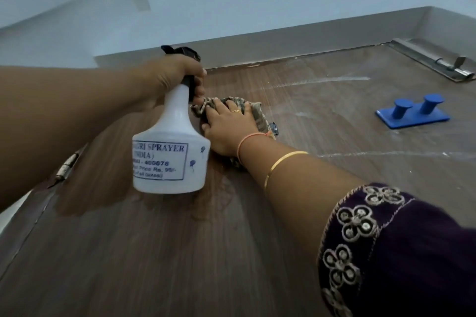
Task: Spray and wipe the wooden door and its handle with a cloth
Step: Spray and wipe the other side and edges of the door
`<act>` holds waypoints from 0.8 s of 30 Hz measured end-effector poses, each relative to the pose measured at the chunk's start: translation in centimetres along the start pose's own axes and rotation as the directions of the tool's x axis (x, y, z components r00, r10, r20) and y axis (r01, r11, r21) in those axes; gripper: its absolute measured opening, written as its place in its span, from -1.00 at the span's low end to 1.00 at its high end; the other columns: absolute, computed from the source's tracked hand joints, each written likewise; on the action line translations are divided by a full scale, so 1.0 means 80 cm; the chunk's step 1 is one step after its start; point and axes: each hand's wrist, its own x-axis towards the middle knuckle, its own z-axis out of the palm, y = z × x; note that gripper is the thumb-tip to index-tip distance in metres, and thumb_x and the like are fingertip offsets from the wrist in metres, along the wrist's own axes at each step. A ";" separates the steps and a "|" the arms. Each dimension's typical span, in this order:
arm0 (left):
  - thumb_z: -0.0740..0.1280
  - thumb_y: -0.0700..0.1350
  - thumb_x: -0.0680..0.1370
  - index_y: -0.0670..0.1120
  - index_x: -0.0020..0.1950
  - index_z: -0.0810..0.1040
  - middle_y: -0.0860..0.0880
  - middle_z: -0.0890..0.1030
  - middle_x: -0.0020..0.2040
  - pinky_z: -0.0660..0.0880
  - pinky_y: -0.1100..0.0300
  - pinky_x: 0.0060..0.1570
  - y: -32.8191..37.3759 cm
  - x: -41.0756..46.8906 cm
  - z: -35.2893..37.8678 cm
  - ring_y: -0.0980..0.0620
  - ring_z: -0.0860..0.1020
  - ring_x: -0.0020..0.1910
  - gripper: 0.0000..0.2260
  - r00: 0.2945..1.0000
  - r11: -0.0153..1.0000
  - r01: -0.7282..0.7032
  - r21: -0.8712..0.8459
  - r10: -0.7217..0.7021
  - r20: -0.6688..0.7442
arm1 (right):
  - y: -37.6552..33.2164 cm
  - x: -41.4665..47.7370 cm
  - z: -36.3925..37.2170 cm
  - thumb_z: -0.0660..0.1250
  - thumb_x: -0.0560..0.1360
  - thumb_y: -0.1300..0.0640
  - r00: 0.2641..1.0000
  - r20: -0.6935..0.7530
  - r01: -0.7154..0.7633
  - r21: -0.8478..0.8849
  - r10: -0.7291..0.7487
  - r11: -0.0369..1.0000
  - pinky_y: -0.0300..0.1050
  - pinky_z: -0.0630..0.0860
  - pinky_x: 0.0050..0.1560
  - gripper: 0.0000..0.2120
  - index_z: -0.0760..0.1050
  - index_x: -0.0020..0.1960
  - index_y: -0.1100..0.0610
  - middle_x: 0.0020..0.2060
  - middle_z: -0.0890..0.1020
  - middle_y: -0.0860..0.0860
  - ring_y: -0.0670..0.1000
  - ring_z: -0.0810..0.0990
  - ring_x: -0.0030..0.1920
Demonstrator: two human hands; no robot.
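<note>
At the far left a metal hinge sits on the door's edge. Just right of it the left hand is wrapped tight round the neck of the white spray bottle, fingers curled under the black trigger head. The bottle hangs upright in front of the wooden door; whether it touches the wood cannot be told. The panel just near of the bottle looks dark and wet.

Just beside the bottle, on its right, the right hand lies flat with fingers straight and spread, pressing the crumpled checked cloth against the door. It grasps nothing; it only pushes the cloth, which shows past the fingertips and again under the wrist.

The next move turns on what lies right of the cloth. Pale streaks run across the wood from the cloth's right side, long axis left to right, toward the metal bolt in the far right corner. A second streak runs nearer, past the blue double hook stuck to the panel. So the unwiped ground lies rightward from the pressing hand, and the right hand is the nearer one, the left being taken up with the bottle. I judge the coming stroke to be a sweep to the right along those streaks, working round the hook. The door handle is not in view
</note>
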 end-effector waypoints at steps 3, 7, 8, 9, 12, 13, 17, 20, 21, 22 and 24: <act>0.23 -0.22 0.54 -0.17 -0.19 0.46 -0.04 0.52 -0.39 0.61 0.09 -0.15 -0.001 -0.003 -0.004 0.02 0.56 -0.39 -0.88 0.998 0.987 0.067 -0.144 -0.065 0.019 | 0.005 0.021 -0.011 -0.03 0.64 -0.07 0.997 0.071 0.024 -0.071 -0.019 0.997 0.29 -0.13 0.45 -0.48 0.01 0.56 0.05 0.56 -0.03 0.04 0.14 -0.06 0.54; 0.21 -0.22 0.50 -0.21 -0.20 0.44 -0.09 0.50 -0.38 0.64 0.04 -0.17 -0.015 -0.016 -0.002 -0.05 0.54 -0.35 -0.90 0.971 0.957 0.227 -0.180 -0.208 0.122 | 0.052 0.062 -0.024 0.04 0.56 -0.13 0.984 0.105 -0.130 -0.103 0.141 0.986 0.29 -0.02 0.46 -0.39 -0.01 0.56 0.01 0.56 -0.03 0.01 0.17 -0.02 0.53; 0.21 -0.23 0.49 -0.21 -0.19 0.44 -0.10 0.49 -0.36 0.62 0.04 -0.14 -0.018 -0.019 -0.001 -0.05 0.54 -0.34 -0.91 0.963 0.948 0.253 -0.196 -0.227 0.143 | 0.071 0.067 -0.027 0.05 0.51 -0.17 0.972 0.100 -0.204 -0.091 0.213 0.975 0.32 0.00 0.45 -0.34 -0.01 0.55 0.00 0.56 -0.02 0.03 0.20 -0.01 0.53; 0.21 -0.23 0.48 -0.20 -0.19 0.44 -0.11 0.48 -0.35 0.61 0.05 -0.13 -0.019 -0.019 -0.001 -0.05 0.54 -0.33 -0.93 0.959 0.940 0.268 -0.210 -0.238 0.156 | 0.090 0.068 -0.031 0.04 0.46 -0.20 0.957 0.090 -0.270 -0.078 0.276 0.960 0.34 0.00 0.44 -0.29 -0.01 0.55 0.00 0.55 -0.02 0.04 0.23 -0.01 0.52; 0.20 -0.24 0.47 -0.19 -0.20 0.43 -0.11 0.48 -0.32 0.62 0.09 -0.19 -0.027 -0.018 0.000 -0.04 0.54 -0.35 -0.93 0.954 0.937 0.278 -0.212 -0.245 0.171 | 0.150 0.048 -0.043 0.03 0.52 -0.19 0.938 0.042 -0.339 -0.088 0.344 0.937 0.33 0.00 0.45 -0.35 0.02 0.54 0.02 0.55 -0.03 0.05 0.22 -0.02 0.53; 0.20 -0.24 0.47 -0.19 -0.21 0.43 -0.11 0.48 -0.32 0.62 0.10 -0.21 -0.030 -0.018 0.002 -0.04 0.54 -0.36 -0.93 0.952 0.938 0.284 -0.199 -0.251 0.175 | 0.167 0.037 -0.047 0.02 0.57 -0.17 0.936 0.016 -0.350 -0.086 0.353 0.933 0.31 0.00 0.46 -0.39 0.04 0.54 0.04 0.55 -0.03 0.06 0.20 -0.01 0.53; 0.17 -0.24 0.48 -0.16 -0.23 0.41 -0.11 0.46 -0.33 0.56 0.09 -0.12 -0.045 -0.023 0.014 -0.04 0.51 -0.34 -0.91 0.924 0.906 0.352 -0.235 -0.298 0.239 | 0.200 0.008 -0.054 -0.01 0.63 -0.11 0.917 -0.042 -0.398 -0.056 0.396 0.916 0.26 -0.04 0.48 -0.48 0.14 0.52 0.08 0.55 -0.01 0.07 0.16 0.00 0.53; 0.17 -0.23 0.49 -0.15 -0.22 0.39 -0.12 0.44 -0.31 0.55 0.17 -0.33 -0.051 -0.027 0.020 -0.04 0.50 -0.36 -0.91 0.902 0.884 0.395 -0.249 -0.322 0.286 | 0.187 0.021 -0.043 -0.01 0.62 -0.07 0.946 -0.038 -0.325 -0.054 0.323 0.944 0.27 -0.03 0.47 -0.50 0.18 0.51 0.10 0.55 0.04 0.08 0.17 0.05 0.52; 0.17 -0.23 0.49 -0.15 -0.22 0.39 -0.12 0.44 -0.30 0.55 0.17 -0.37 -0.053 -0.027 0.021 -0.04 0.50 -0.37 -0.91 0.900 0.880 0.401 -0.254 -0.327 0.287 | 0.176 0.029 -0.039 0.00 0.61 -0.06 0.965 -0.022 -0.264 -0.052 0.263 0.963 0.27 0.00 0.47 -0.50 0.18 0.50 0.10 0.55 0.06 0.09 0.18 0.07 0.51; 0.17 -0.23 0.49 -0.15 -0.21 0.39 -0.13 0.44 -0.30 0.55 0.17 -0.38 -0.055 -0.027 0.021 -0.05 0.51 -0.38 -0.91 0.899 0.875 0.406 -0.262 -0.331 0.285 | 0.159 0.039 -0.032 0.01 0.61 -0.05 0.982 -0.012 -0.191 -0.056 0.190 0.980 0.26 0.01 0.46 -0.50 0.18 0.51 0.08 0.54 0.08 0.09 0.17 0.09 0.51; 0.18 -0.22 0.49 -0.17 -0.20 0.42 -0.13 0.46 -0.29 0.56 0.16 -0.39 -0.057 -0.027 0.020 -0.05 0.54 -0.42 -0.91 0.902 0.869 0.411 -0.276 -0.342 0.265 | 0.111 0.057 -0.021 0.03 0.60 -0.04 0.999 0.021 -0.033 -0.083 0.035 0.996 0.23 -0.01 0.47 -0.50 0.14 0.53 0.02 0.54 0.08 0.03 0.13 0.08 0.52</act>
